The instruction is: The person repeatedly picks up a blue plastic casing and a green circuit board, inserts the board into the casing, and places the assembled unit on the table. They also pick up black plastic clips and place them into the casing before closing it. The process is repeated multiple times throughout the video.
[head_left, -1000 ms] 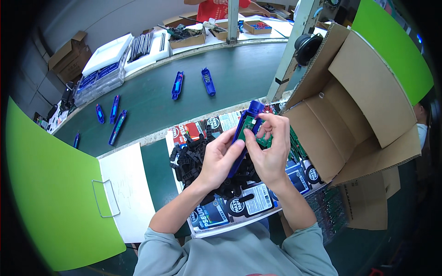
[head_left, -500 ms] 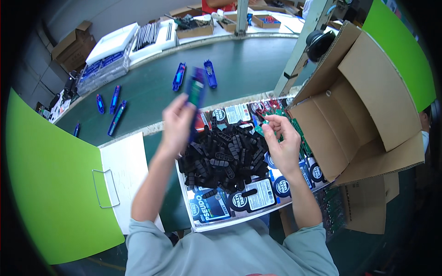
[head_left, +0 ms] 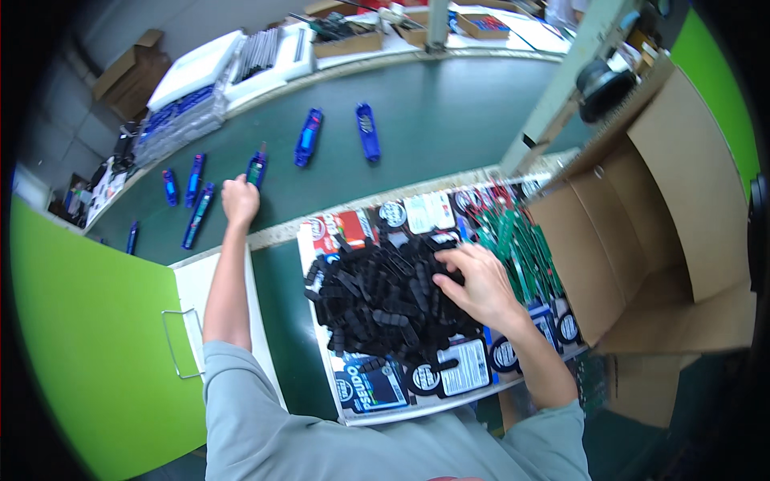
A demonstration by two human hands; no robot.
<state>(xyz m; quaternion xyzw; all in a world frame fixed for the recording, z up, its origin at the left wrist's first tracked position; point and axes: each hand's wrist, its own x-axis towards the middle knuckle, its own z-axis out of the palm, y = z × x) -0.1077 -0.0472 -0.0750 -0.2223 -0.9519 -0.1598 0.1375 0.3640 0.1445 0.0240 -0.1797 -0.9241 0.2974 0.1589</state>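
My left hand [head_left: 240,201] is out over the green belt, its fingers closed on the near end of a blue plastic housing [head_left: 257,166] with a green circuit board showing inside. Above the right side of a heap of black ribbed plastic pieces [head_left: 377,297], my right hand [head_left: 479,287] hovers with thumb and fingers apart; nothing shows between them. The heap lies on a printed cardboard sheet [head_left: 385,397]. Just beyond my right hand are green circuit boards [head_left: 521,260] with red wires [head_left: 491,204].
More blue housings [head_left: 308,138] lie spread along the green belt [head_left: 449,104]. An open cardboard box [head_left: 593,248] stands at the right by a metal post [head_left: 561,104]. A bright green panel [head_left: 96,337] rises at the left. White foam trays [head_left: 196,68] are stacked at the far left.
My left hand has carried the blue housing left and down onto the belt. My right hand has let go of a small green piece and moved from the boards to the black heap.
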